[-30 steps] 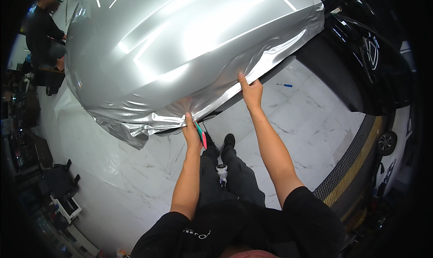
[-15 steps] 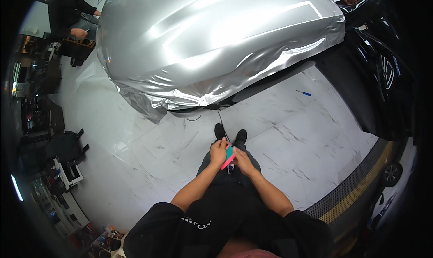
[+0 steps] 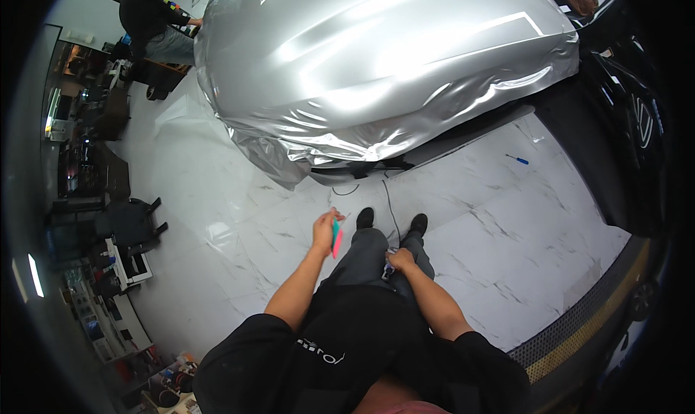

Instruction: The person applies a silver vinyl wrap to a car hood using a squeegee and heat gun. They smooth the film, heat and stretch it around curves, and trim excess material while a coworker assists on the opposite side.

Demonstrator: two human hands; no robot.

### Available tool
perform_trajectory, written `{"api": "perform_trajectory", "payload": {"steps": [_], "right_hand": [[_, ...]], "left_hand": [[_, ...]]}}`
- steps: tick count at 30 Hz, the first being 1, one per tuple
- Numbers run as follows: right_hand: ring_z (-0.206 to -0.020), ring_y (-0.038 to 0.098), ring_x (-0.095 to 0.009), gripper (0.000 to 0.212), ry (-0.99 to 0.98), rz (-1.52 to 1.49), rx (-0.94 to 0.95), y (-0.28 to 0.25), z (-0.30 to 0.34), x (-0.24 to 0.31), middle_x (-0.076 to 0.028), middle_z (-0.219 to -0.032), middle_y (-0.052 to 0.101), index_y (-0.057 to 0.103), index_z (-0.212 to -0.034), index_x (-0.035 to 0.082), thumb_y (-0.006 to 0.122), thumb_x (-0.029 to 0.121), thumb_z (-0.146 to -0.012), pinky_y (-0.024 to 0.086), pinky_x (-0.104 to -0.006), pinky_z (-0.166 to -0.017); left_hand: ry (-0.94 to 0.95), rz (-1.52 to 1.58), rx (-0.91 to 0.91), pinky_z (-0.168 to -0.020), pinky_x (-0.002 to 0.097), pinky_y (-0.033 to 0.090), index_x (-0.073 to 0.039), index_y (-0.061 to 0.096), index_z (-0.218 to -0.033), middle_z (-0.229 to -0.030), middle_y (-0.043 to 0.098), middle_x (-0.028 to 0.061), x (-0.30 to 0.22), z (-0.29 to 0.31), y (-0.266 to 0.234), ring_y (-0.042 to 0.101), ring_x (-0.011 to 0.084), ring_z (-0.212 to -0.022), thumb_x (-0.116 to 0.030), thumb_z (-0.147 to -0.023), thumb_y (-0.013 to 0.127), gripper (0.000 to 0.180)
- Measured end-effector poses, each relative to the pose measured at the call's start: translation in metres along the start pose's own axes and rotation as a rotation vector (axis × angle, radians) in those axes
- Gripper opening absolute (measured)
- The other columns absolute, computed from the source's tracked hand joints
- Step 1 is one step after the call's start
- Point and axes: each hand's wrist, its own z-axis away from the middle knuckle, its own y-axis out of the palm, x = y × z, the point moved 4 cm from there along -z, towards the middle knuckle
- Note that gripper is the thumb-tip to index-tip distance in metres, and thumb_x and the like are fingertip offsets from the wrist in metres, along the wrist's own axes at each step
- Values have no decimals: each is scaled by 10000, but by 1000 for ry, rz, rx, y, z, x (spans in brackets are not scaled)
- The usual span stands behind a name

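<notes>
My left hand [image 3: 323, 230] is held out to the left above the floor, fingers closed on a flat pink-and-teal squeegee [image 3: 337, 242]. A thin sliver sticks out by its fingertips, too small to name. At the front of my trousers is my right hand [image 3: 399, 260], its fingers curled by a small whitish-and-purple object [image 3: 388, 271] that I cannot make out. Ahead of me, loose silver film [image 3: 347, 59] covers the front of a car, its lower edge wrinkled and hanging.
A dark cable [image 3: 392, 204] runs from under the car toward my legs. A blue-handled screwdriver [image 3: 517, 158] lies on the marble-patterned floor. Another person [image 3: 148, 19] is at the film's far left. A black car [image 3: 622, 124] stands right, a black chair [image 3: 130, 222] left.
My hands have parted. The left has carried the squeegee away to the left; the right has left it and dropped to my trousers. The whole view has shifted a little.
</notes>
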Motion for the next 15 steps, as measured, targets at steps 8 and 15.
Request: {"api": "perform_trajectory", "payload": {"steps": [8,15], "right_hand": [[-1013,694,-373,432,328,-444,157,185,-131,-1,-182,-1220,667,648,-1243,-11,701,124,-835,587,-581,-788],[-801,700,-317,384,398,-648,195,197,-39,87,-157,-1013,686,644,-1166,-34,727,36,-798,602,-495,-665]], "left_hand": [[-179,275,267,-447,192,375,-46,470,-1334,-1392,611,157,-138,-73,-81,536,131,-714,-529,-970,669,637],[-392,300,311,-436,188,381,-45,490,-1299,-1357,620,142,-81,-89,-165,524,121,-717,-485,-944,729,614]]}}
